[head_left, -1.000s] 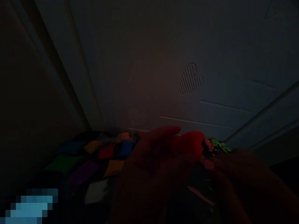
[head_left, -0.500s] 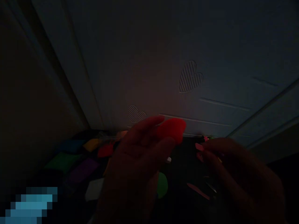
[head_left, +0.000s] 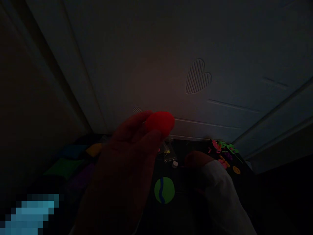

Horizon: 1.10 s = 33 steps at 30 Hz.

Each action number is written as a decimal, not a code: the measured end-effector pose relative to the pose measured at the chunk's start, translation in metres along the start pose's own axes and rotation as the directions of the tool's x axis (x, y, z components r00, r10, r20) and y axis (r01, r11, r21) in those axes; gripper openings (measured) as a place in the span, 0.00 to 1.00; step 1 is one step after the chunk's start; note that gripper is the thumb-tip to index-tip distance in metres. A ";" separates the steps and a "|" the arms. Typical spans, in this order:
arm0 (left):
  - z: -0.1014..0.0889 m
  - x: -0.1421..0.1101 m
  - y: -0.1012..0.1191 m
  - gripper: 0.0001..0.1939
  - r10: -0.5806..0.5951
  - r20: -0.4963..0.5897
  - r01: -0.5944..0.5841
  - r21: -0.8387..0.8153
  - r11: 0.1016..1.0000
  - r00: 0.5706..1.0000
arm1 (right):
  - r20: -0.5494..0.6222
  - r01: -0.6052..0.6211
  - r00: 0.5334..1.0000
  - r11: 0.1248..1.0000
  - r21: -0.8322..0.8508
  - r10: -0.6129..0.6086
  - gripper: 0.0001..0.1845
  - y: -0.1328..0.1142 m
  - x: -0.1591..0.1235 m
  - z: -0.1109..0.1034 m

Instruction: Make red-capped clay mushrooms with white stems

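Note:
My left hand is raised in the middle, its thumb and fingers closed on a lump of bright red modelling clay. My right hand, coming from a white sleeve, is low over the dark table; its fingers are lost in shadow, so I cannot tell whether they hold anything. A small white cap-like piece lies just left of it. Below, between the two hands, lies a flat green disc with a wavy blue strip across it.
At the left lie blue, yellow and green packets. A clear bag rests near the wall. Small pink, green and purple shapes cluster at the right. A pale panel with embossed hearts stands behind.
My left hand has moved left and slightly up with the red clay. My right hand, which pinched a small pink piece, has shifted left; that piece no longer shows in it. The green disc is uncovered.

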<state>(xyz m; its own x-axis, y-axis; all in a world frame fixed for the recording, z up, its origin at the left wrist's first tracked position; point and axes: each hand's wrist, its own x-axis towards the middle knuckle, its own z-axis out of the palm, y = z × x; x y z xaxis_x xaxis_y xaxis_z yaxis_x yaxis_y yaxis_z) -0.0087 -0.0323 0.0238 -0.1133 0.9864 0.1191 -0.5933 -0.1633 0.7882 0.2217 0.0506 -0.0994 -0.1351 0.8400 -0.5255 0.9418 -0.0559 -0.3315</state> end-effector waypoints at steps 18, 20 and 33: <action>0.008 -0.004 -0.010 0.05 -0.345 0.411 0.409 -0.076 0.909 0.844 | -0.736 0.752 0.657 0.214 0.623 -0.164 0.06 -0.099 -0.150 -0.014; 0.010 -0.006 -0.009 0.06 -0.340 0.401 0.394 -0.059 0.917 0.851 | -0.726 0.753 0.658 0.190 0.630 -0.198 0.04 -0.099 -0.149 -0.015; 0.005 -0.004 -0.005 0.07 -0.352 0.396 0.310 0.168 0.936 0.848 | -0.718 0.759 0.650 0.260 0.597 -0.249 0.03 -0.096 -0.146 -0.020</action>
<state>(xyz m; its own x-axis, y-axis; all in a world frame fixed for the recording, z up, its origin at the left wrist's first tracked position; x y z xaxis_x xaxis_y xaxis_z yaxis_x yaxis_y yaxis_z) -0.0016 -0.0354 0.0227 0.4280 0.9016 0.0627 -0.4566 0.1558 0.8759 0.1573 -0.0563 0.0250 -0.1009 0.9474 0.3038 -0.0409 0.3011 -0.9527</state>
